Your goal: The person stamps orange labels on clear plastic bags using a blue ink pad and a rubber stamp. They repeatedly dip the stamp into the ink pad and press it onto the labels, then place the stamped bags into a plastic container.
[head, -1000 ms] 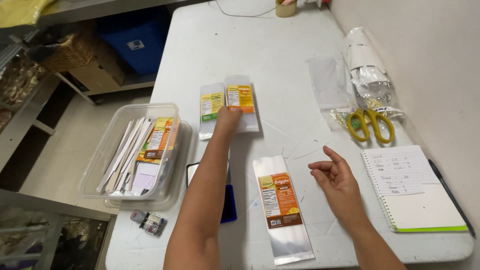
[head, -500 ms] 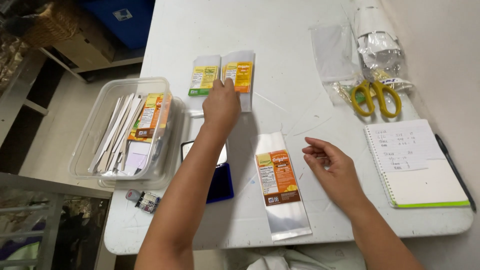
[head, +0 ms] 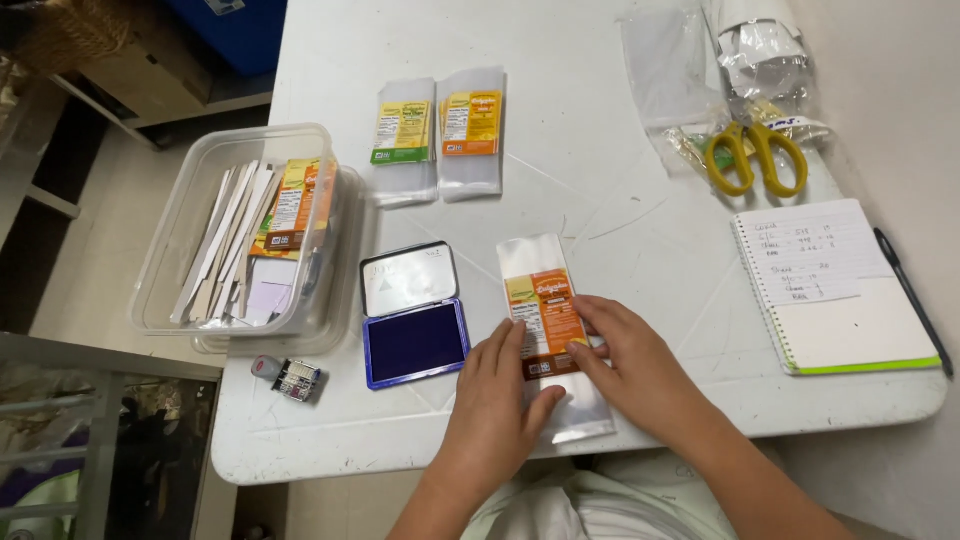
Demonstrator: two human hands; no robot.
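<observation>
- the left hand (head: pixel 497 385) is lying flat, fingers together, pressing on the lower left part of a clear pouch with an orange label (head: pixel 545 322), near the front edge of the white worktop (head: pixel 600 210).
- the right hand (head: pixel 632 365) is resting on the same pouch from the right, fingers spread narrowly, fingertips touching the label's right edge; neither hand is gripping it, both are holding it down flat.
- just left of the pouch an open blue ink pad (head: pixel 413 315) is lying with its lid folded back.
- a small date stamp (head: pixel 288 377) is sitting near the front left corner.
- a clear plastic tub (head: pixel 250 235) is holding upright labels and cards.
- to the right, a spiral notebook (head: pixel 835 285) is lying with a pen (head: pixel 912 300) beside it.
- farther back, two more labelled pouches (head: pixel 438 132) are lying side by side, one green, one orange.
- yellow-handled scissors (head: pixel 755 155) are lying on crumpled clear wrap at the far right.
</observation>
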